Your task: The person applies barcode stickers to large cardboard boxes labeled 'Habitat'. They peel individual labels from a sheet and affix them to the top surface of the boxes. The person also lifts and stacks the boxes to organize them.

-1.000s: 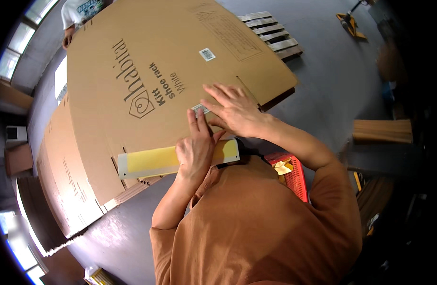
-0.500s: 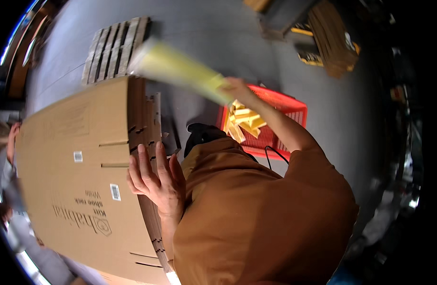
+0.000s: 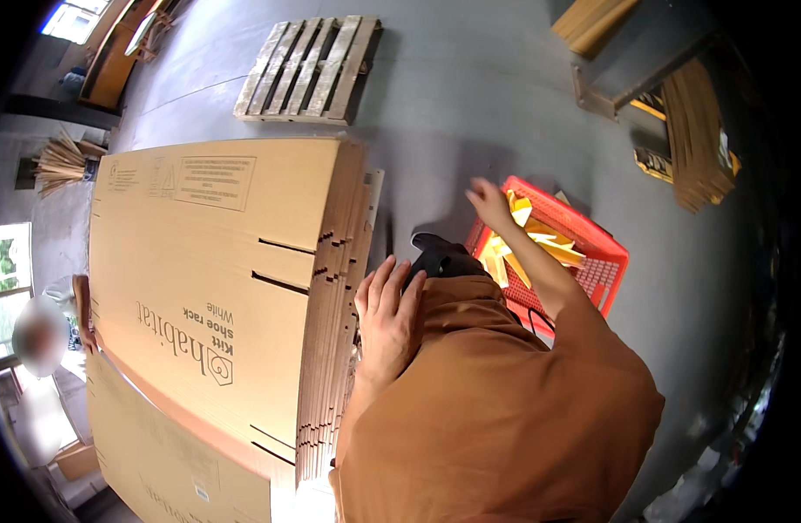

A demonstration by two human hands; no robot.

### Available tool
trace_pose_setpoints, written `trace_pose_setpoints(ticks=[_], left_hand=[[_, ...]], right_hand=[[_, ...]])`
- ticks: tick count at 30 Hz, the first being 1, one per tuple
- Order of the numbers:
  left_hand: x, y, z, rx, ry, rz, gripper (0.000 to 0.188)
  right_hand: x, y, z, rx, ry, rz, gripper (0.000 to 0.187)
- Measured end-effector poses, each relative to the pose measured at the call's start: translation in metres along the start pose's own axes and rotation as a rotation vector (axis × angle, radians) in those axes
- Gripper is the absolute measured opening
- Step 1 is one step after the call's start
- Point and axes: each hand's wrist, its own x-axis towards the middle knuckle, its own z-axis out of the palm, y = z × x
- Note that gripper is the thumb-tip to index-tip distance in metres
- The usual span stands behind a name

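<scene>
My left hand (image 3: 392, 327) has its fingers stretched out beside the right edge of a stack of flattened brown cardboard cartons (image 3: 217, 218); I cannot tell if it touches them. Nothing shows in it. My right hand (image 3: 489, 204), fingers curled and nothing visible in them, is at the near-left side of a red plastic basket (image 3: 611, 253). Several yellow folded strips (image 3: 549, 244) lie loosely inside the basket. The top carton carries dark print and has slots cut into its edge.
Another printed carton (image 3: 174, 453) lies at the lower left. Another person's arm (image 3: 84, 314) reaches the stack's left edge. A wooden pallet (image 3: 309, 70) lies on the grey floor beyond. Bundled brown strips (image 3: 697, 131) stand by a metal frame (image 3: 644, 65) at the upper right.
The long yellow strip that my right hand held is out of it. My view has turned, shifting the scene rightward. Barcode labels seen earlier on the top carton no longer show there.
</scene>
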Motion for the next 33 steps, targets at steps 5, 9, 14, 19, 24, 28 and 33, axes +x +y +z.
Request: trace_pose_setpoints(ticks=[5,9,14,19,24,28,33], left_hand=[[-0.01,-0.011,-0.001,0.162,0.141,-0.258,0.032],[-0.007,-0.02,-0.004,0.312,0.303,-0.482,0.036],[0.001,-0.039,-0.001,0.488,0.332,-0.726,0.041],[-0.006,-0.042,0.019,0.678,0.186,-0.858,0.05],[0.002,-0.042,0.028,0.788,0.152,-0.924,0.052],[0.003,-0.043,0.03,0.818,0.166,-0.929,0.048],[0.012,-0.051,0.032,0.861,0.199,-0.916,0.046]], right_hand=[[0.141,-0.205,0.06,0.352,-0.13,-0.4,0.027],[0.198,-0.245,0.123,0.338,-0.388,-0.294,0.03],[0.201,-0.214,0.186,0.273,-0.55,-0.193,0.033],[0.185,-0.159,0.238,0.17,-0.641,-0.126,0.036],[0.173,-0.133,0.312,0.144,-0.655,-0.217,0.035],[0.177,-0.184,0.279,-0.232,-0.688,-0.349,0.031],[0.174,-0.163,0.311,-0.279,-0.298,-0.633,0.017]])
